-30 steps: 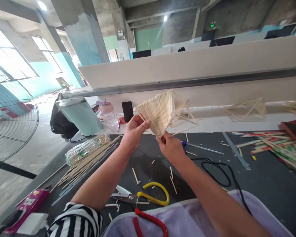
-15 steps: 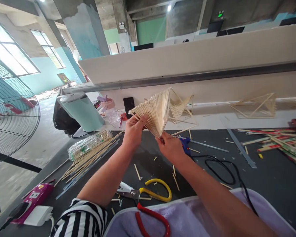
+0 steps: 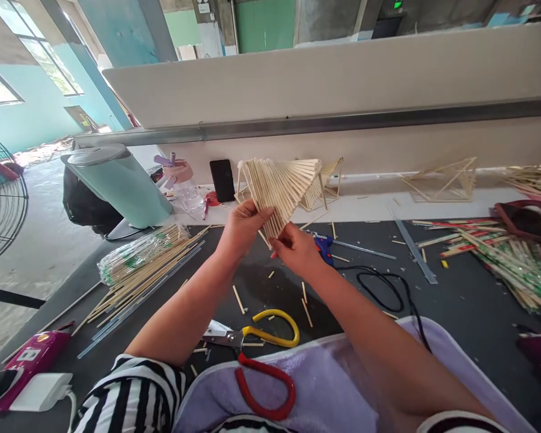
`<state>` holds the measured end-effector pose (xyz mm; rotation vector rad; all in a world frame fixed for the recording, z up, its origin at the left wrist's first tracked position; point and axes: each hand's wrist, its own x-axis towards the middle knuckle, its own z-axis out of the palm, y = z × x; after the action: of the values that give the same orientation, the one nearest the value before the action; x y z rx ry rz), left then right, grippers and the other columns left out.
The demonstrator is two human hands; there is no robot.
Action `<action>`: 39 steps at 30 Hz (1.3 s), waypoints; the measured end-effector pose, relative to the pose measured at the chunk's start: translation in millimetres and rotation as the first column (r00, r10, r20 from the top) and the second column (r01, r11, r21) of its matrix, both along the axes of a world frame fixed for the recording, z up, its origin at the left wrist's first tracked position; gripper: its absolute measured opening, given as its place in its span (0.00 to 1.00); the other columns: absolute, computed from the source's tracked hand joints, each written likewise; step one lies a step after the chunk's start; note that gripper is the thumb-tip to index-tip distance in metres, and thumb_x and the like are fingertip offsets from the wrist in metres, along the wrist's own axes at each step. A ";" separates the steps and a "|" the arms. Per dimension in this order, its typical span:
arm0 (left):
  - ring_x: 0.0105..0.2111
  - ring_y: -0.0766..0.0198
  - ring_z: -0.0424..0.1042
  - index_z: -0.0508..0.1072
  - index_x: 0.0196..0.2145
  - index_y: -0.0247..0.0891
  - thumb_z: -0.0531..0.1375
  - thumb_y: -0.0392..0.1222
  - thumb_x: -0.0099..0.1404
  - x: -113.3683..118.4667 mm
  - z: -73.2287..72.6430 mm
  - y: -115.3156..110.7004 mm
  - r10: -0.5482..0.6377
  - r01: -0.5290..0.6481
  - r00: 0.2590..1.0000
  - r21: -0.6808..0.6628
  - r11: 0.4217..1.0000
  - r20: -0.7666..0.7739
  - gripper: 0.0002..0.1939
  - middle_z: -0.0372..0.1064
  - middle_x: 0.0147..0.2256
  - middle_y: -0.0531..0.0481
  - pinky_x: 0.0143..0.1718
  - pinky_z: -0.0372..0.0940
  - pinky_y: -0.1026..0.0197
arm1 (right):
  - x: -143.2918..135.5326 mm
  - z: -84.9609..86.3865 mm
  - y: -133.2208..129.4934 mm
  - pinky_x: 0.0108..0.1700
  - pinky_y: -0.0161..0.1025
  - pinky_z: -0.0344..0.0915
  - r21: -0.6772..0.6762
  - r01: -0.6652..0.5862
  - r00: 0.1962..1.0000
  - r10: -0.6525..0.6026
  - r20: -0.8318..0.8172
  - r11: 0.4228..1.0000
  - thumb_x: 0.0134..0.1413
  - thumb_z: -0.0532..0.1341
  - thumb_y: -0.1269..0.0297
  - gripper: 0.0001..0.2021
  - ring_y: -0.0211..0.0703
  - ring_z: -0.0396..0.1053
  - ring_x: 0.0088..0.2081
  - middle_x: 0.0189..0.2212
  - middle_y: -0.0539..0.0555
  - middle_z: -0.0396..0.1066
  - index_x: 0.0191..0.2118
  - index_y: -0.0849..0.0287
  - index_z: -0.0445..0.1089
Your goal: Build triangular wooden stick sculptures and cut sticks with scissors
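A fan-shaped frame of thin wooden sticks (image 3: pixel 282 186) is held up over the dark table, its wide edge at the top. My left hand (image 3: pixel 246 225) grips its left side, thumb pressed across the sticks. At the narrow lower end, my right hand (image 3: pixel 293 243) pinches the frame between thumb and fingers. Just beyond my right hand lies a blue glue gun (image 3: pixel 324 248), partly hidden by it. Scissors with one yellow and one red handle (image 3: pixel 277 328) rest near the table's front edge, below my hands.
Loose sticks and clear glue rods (image 3: pixel 151 291) lie at left beside a plastic-wrapped bundle (image 3: pixel 137 252). A black cable (image 3: pixel 388 288) loops at right near a ruler (image 3: pixel 412 243). Behind stand a bottle (image 3: pixel 183 186), a phone (image 3: pixel 222 180) and another stick frame (image 3: pixel 446 180).
The stick frame has turned in my hands, so its ribbed face now spreads upward and to the right. The whole view has shifted slightly right and down; both hands keep hold.
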<state>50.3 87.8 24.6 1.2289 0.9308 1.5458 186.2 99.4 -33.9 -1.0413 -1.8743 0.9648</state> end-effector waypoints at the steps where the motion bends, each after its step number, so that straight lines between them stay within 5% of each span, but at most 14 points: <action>1: 0.27 0.67 0.71 0.76 0.31 0.35 0.68 0.45 0.52 -0.9 -0.8 0.9 0.004 -0.004 1.000 0.004 1.000 0.001 0.11 0.74 0.28 0.52 0.31 0.66 0.63 | 1.0 1.3 -0.1 0.29 0.32 0.66 -0.015 -0.033 0.999 0.032 -0.014 0.999 0.54 0.58 0.59 0.07 0.38 0.73 0.25 0.26 0.46 0.71 0.33 0.53 0.59; 15: 0.31 0.64 0.73 0.76 0.36 0.35 0.67 0.45 0.52 1.5 -6.4 16.1 -0.075 0.074 0.996 -0.018 0.997 -0.041 0.14 0.76 0.33 0.48 0.35 0.68 0.60 | 7.5 3.0 11.4 0.29 0.30 0.65 -0.045 -0.023 0.998 0.020 -0.052 0.999 0.56 0.57 0.63 0.04 0.36 0.73 0.24 0.23 0.44 0.69 0.32 0.55 0.63; 20: 0.43 0.62 0.73 0.66 0.56 0.41 0.66 0.41 0.55 -7.7 4.6 10.3 -0.007 -0.002 0.990 -0.063 0.998 -0.143 0.31 0.67 0.51 0.43 0.47 0.67 0.55 | 35.2 19.3 33.2 0.30 0.30 0.64 -0.033 0.169 0.982 -0.172 -0.082 0.985 0.57 0.56 0.60 0.06 0.37 0.74 0.25 0.22 0.45 0.70 0.33 0.56 0.64; 24: 0.44 0.60 0.74 0.62 0.58 0.44 0.66 0.43 0.55 -26.9 6.1 -18.5 -0.015 -0.021 0.959 -0.124 0.992 -0.284 0.33 0.62 0.56 0.43 0.49 0.68 0.53 | 76.0 14.9 65.8 0.26 0.32 0.62 0.013 0.386 0.911 -0.378 -0.163 0.923 0.56 0.56 0.60 0.06 0.38 0.72 0.20 0.23 0.45 0.70 0.35 0.56 0.65; 31: 0.43 0.55 0.75 0.60 0.59 0.49 0.65 0.47 0.56 -61.5 -18.0 -67.4 -0.024 -0.060 0.927 -0.213 0.975 -0.374 0.34 0.60 0.58 0.45 0.44 0.72 0.54 | 125.0 -14.5 98.3 0.26 0.33 0.62 -0.051 0.543 0.832 -0.545 -0.102 0.838 0.53 0.56 0.62 0.05 0.38 0.71 0.18 0.20 0.45 0.68 0.32 0.57 0.65; 39: 0.40 0.59 0.76 0.61 0.58 0.48 0.65 0.46 0.56 -72.2 -39.8 -68.0 0.061 -0.156 0.940 -0.262 0.952 -0.337 0.32 0.61 0.56 0.45 0.41 0.73 0.59 | 136.4 -16.8 101.6 0.21 0.30 0.59 -0.118 0.517 0.822 -0.530 -0.208 0.848 0.53 0.56 0.60 0.07 0.37 0.71 0.18 0.23 0.46 0.68 0.34 0.57 0.64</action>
<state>-22.0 19.8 -15.3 1.2576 1.4079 1.2534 322.6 201.0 -50.8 -1.3239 -1.2665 0.7692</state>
